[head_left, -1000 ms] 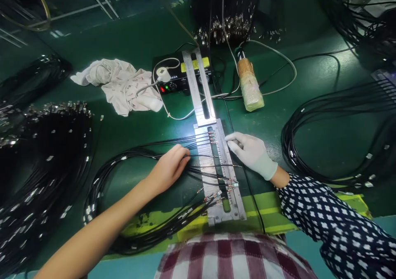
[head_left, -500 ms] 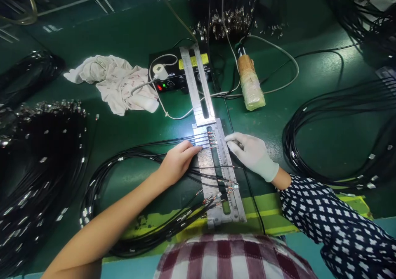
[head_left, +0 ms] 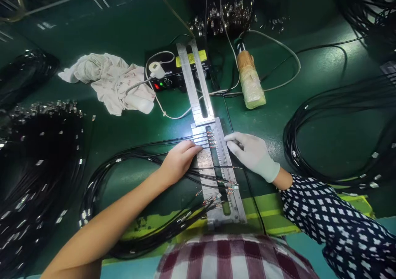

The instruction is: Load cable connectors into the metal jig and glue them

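My bare left hand (head_left: 178, 160) lies at the left side of a slotted metal fixture (head_left: 204, 159), thumb and forefinger pinched on a black cable (head_left: 202, 147). Several black cables lie side by side across its upper part, their small metal ends (head_left: 211, 138) over the slot. More loose cable ends (head_left: 227, 185) rest across the lower part. At the fixture's right edge, my right hand (head_left: 250, 153) in a white glove has its fingers curled closed. Something greyish shows between thumb and fingers, too small to make out. A coil of black cable (head_left: 93, 188) runs beneath my left forearm.
Beyond the fixture stand a black control box (head_left: 168, 83) with lit indicators and a long slotted metal bar (head_left: 189, 79). A white cloth (head_left: 114, 79) lies left, a tape-wrapped handle (head_left: 251, 85) right. Cable bundles (head_left: 40, 159) and another coil (head_left: 292, 143) flank the work area.
The camera view has shifted slightly. Both hands keep their places at the fixture, and the cables lie as before.
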The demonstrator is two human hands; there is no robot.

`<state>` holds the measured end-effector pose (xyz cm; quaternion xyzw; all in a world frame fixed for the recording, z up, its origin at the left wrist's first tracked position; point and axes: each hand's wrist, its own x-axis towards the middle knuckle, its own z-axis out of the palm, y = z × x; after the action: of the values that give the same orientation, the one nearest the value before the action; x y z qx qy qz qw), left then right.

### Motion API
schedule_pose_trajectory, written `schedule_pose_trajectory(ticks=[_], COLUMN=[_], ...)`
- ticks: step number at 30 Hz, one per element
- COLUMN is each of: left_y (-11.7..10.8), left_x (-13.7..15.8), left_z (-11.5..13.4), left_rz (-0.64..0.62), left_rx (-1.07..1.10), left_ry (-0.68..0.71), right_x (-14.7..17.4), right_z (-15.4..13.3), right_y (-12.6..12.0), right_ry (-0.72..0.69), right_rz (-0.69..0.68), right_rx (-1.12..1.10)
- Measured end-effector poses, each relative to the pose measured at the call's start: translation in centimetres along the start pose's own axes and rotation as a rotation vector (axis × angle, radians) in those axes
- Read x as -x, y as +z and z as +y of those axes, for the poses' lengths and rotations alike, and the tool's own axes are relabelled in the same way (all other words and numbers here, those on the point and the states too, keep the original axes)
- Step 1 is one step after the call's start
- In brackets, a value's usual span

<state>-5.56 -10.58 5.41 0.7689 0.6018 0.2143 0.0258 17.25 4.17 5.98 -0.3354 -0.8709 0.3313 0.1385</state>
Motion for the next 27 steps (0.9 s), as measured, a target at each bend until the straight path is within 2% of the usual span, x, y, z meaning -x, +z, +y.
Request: schedule_pose_trajectory(ticks=[2, 5, 11, 14, 17, 20, 25, 27], left_y=[0.1, 0.1, 0.1, 0.3, 0.4, 0.1, -1.6, -2.8], left_x=[0.7, 1.6, -0.2, -1.1, -0.8, -0.1, -0.7, -1.0], left_z=[0.4, 0.8, 1.1, 1.5, 1.7, 1.3, 0.6, 0.9], left_rz=[0.040, 0.012, -0.079, -0.115, -0.150, -0.171, -0.208, -0.171], left_rx=[-0.133, -0.272, -0.235, -0.228, -0.213, -0.220, -0.213, -0.201], left_ry=[-0.011, -0.028, -0.034, -0.104, -0.183, -0.200, -0.179, -0.170], right_x=[0.0, -0.1, 0.1, 0.6, 1.0, 0.9, 0.6, 0.8], right_z=[-0.1, -0.1, 0.5, 1.0, 1.1, 1.0, 1.1, 1.0], right_y=[0.0, 0.0, 0.2, 0.2, 0.1, 0.2, 0.3, 0.1], right_ry=[0.005, 0.008, -0.012, -0.072, -0.103, -0.076, -0.050, -0.047], right_rz=[0.001, 0.006, 0.020, 0.003, -0.001, -0.002, -0.002, -0.003], right_rx=[-0.005, -0.001, -0.019, -0.050, -0.065, -0.054, -0.064, -0.112])
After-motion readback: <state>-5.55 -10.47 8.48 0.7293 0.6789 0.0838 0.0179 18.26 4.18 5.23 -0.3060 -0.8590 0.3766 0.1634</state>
